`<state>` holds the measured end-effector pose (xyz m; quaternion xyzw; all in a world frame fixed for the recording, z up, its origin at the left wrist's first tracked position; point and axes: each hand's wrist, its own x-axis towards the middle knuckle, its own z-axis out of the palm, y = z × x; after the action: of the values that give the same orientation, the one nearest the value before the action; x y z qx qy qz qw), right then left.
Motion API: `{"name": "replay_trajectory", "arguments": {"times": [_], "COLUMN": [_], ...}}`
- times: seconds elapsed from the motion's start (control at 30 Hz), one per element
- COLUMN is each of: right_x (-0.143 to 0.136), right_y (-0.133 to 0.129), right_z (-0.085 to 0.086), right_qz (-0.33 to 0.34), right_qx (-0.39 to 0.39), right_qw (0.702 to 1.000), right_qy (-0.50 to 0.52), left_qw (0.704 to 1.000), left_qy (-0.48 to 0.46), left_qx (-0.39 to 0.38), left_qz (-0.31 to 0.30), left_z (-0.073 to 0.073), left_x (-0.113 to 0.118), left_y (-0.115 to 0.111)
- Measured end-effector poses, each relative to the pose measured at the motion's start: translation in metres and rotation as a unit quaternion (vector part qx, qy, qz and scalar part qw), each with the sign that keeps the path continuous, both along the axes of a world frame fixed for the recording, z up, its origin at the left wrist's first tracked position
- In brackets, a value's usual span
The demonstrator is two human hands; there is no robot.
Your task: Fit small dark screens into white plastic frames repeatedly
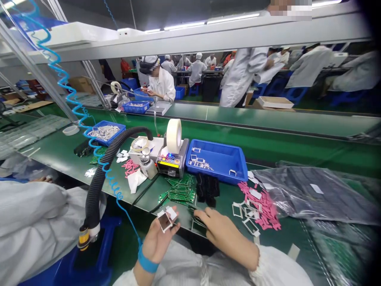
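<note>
Left hand (159, 238): grip closed around a small white frame (165, 221) with a dark panel, raised just off the front edge of the surface (70, 159). Right hand (222, 228): fingers bent over thin dark pieces (198, 219) at that edge; can't tell how far its grip is closed or whether it has hold of one. Just beyond: green circuit boards (181, 192) in a loose pile, black pieces (206, 190) beside them, blue tray (243, 169) behind with a few frames inside. Right side: pink pieces (268, 214) heaped, loose frames (251, 227) partly over them, then a clear plastic bag (315, 198) of dark sheets. Left of the tray: tape dispenser (169, 169), tape roll (175, 136) on top, metal-capped bottle (147, 166) alongside. In the way: black hose (108, 159) arches across the left part and hangs past the edge; coiled blue cord (63, 82) drops across the view, down to the wristband (148, 263) on the left wrist. Surface is green and cluttered; grey rail (190, 37) overhead. Behind, a co-worker (163, 83) in white sits at another surface, more white coats beyond. A neighbour's white sleeve (32, 218) fills the lower left.
</note>
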<state>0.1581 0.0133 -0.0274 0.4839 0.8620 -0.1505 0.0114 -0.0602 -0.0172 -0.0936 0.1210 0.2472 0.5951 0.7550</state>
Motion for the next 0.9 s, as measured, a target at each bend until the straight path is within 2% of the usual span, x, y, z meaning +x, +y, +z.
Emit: {"name": "replay_trajectory", "arguments": {"times": [0.2,0.43,0.57,0.7,0.9], "right_x": [-0.012,-0.024,-0.038,-0.047,-0.04], "right_y": [-0.001,-0.001,-0.001,0.003,0.007], "right_z": [-0.011,-0.023,-0.027,-0.037,-0.057], "right_qz": [0.007,0.009,0.02,0.018,0.039], "right_qx": [0.037,0.117,0.166,0.22,0.276], "right_qw": [0.999,0.991,0.985,0.975,0.959], "right_qy": [-0.037,-0.066,-0.044,-0.002,0.059], "left_qw": [1.0,1.0,1.0,1.0,1.0], "left_qy": [-0.002,-0.001,-0.006,-0.009,-0.003], "left_qx": [-0.002,-0.004,-0.004,-0.005,-0.011], "left_qz": [-0.009,0.002,-0.002,-0.006,-0.004], "left_z": [0.0,-0.006,-0.01,-0.01,-0.012], "left_x": [0.012,-0.006,-0.009,-0.003,0.005], "left_y": [-0.004,-0.007,-0.01,-0.012,-0.011]}}
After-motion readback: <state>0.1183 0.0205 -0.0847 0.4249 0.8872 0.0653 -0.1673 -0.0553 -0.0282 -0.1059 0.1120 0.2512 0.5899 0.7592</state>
